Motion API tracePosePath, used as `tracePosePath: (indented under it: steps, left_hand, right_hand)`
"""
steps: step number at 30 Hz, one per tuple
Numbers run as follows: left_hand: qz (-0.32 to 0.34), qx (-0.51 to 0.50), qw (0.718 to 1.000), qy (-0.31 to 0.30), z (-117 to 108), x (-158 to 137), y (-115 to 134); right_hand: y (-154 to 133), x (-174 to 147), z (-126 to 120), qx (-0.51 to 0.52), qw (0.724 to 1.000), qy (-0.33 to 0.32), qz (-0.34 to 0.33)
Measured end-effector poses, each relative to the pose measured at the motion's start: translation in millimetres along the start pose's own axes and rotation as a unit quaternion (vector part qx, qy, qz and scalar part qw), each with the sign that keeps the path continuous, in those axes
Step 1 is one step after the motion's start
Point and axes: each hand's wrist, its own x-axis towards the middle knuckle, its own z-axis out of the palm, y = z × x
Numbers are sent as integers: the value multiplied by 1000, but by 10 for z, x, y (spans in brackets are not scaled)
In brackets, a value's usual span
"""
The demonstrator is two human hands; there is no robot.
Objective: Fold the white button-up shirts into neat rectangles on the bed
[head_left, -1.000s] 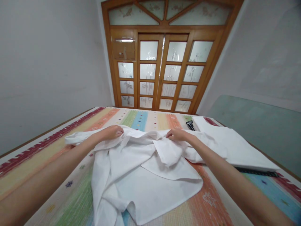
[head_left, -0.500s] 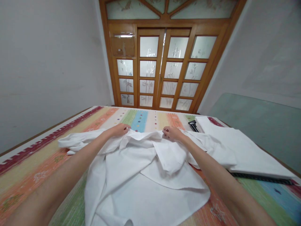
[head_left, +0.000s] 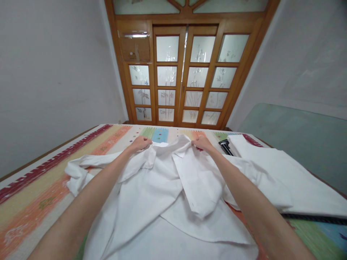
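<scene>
A white collared shirt (head_left: 151, 202) lies spread in front of me, wrinkled, its sleeves reaching out to both sides. My left hand (head_left: 141, 143) is closed on the shirt near the left end of its collar. On the other side, my right hand (head_left: 202, 143) pinches the collar's right end. Between the two hands the collar (head_left: 176, 142) is raised off the surface. One front flap hangs folded over below my right hand. The lower part of the shirt runs out of view at the bottom.
A striped, colourful cloth (head_left: 35, 206) covers the surface beneath. Folded white fabric (head_left: 284, 177) lies at the right, with black-and-white striped material (head_left: 225, 147) by it. A pale green board (head_left: 295, 141) leans at the right wall. Wooden glazed doors (head_left: 184, 76) stand behind.
Both hands have lifted the collar higher and drawn the shirt closer. The collar now stands up between them, and the front flap hangs longer. The view has shifted slightly.
</scene>
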Motion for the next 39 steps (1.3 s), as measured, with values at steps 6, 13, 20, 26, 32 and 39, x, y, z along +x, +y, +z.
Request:
tracePosePath:
  steps: [6,13,20,26,32,39]
  left_hand:
    - [-26,109,992,56,421,119,-222]
    - [1,189,982,25,538,-38,-296]
    - [-1,188,982,14,499,-33,-249]
    - [9,146,989,34,509,-72,-267]
    - [-22,64,994,86,566,22,-329]
    - [26,-44,993,110,592,92,-427]
  right_hand:
    - [189,-3,452,18,996,23,-87]
    - [306,-347,723,-148,973,75,-158]
    - [358,-464,745,-190,967,51,-163]
    - [368,-448,770,-190,967,56,-158]
    - [377,-441,796,-205,965,55,-155]
    - [397,-455,827,-205,962,81,-159]
